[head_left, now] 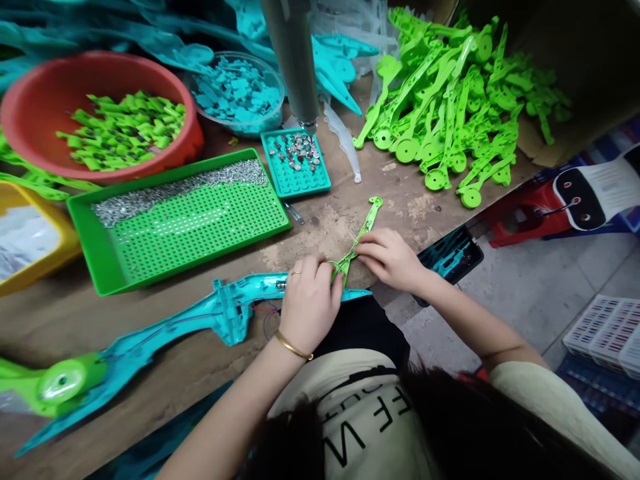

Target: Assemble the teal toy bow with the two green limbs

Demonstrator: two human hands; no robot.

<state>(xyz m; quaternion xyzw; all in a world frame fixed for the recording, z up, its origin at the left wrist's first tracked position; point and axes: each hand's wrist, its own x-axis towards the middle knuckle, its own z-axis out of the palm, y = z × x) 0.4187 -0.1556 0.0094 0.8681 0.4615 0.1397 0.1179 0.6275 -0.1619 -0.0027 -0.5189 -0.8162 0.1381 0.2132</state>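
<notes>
A narrow lime-green plastic piece (371, 215) with a round end lies between my hands at the table's front edge, thin wire running along it. My left hand (311, 293) is closed on its near end, over a long blue plastic part (185, 311). The fingertips of my right hand (389, 258) pinch the middle of the green piece or its wire; exactly which, I cannot tell. Red and blue wires (267, 310) come out of the blue part beside my left hand. A green part with a round disc (63, 383) sits at the blue part's far left end.
Behind my hands stand a green tray (200, 250) of screws and a small teal tray (297, 183) of round metal bits. A red bowl (193, 143), a tub of blue pieces (235, 93) and a grey post (295, 67) stand farther back. Green parts (440, 113) are heaped at right.
</notes>
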